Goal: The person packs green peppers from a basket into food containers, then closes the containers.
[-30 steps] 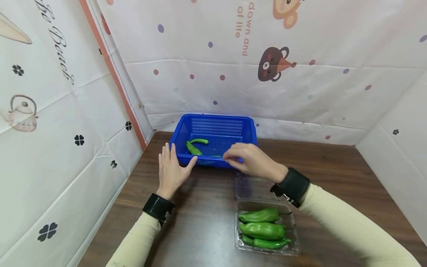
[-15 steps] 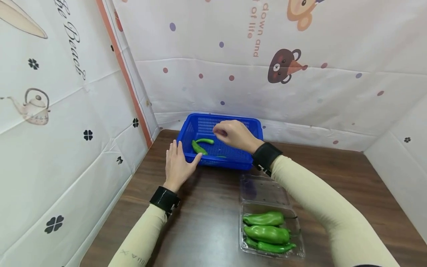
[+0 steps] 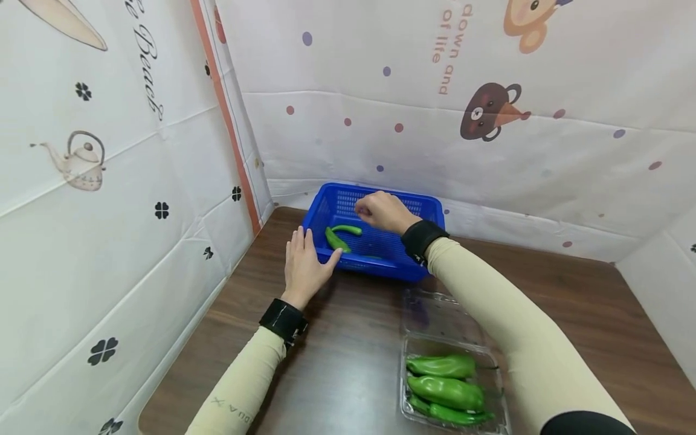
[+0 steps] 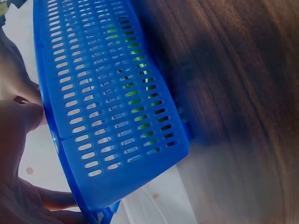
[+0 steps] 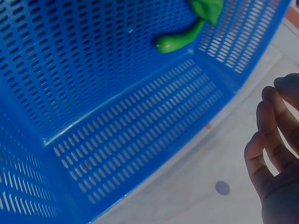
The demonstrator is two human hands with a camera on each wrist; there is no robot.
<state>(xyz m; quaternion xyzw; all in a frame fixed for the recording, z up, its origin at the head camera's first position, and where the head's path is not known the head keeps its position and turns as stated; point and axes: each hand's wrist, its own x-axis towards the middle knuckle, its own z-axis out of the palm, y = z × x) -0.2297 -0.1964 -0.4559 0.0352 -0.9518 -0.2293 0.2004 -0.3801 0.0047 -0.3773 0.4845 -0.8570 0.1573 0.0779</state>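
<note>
My left hand (image 3: 306,270) rests at the near left corner of the blue plastic basket (image 3: 397,271), its fingers extended along the side and its thumb at the front rim. In the left wrist view, that thumb (image 4: 25,119) touches the rim. Above the basket hovers my right hand (image 3: 383,211), with bent fingers. Nothing shows between those fingers in the right wrist view, where the hand (image 5: 280,154) appears at the right edge. Inside the basket lie a broad green pepper (image 3: 338,240) and a slim curved green pepper (image 3: 348,229). Green also shows through the basket's slots.
A clear plastic clamshell box (image 3: 454,320) lies open in front of the basket, below my right forearm. Several green peppers (image 3: 447,391) fill its near half. Printed sheets (image 3: 348,145) hang behind and beside the wooden table (image 3: 326,362).
My right hand has moved from the basket's front rim to farther over its inside. My left hand keeps its place at the corner. The head view has turned leftward.
</note>
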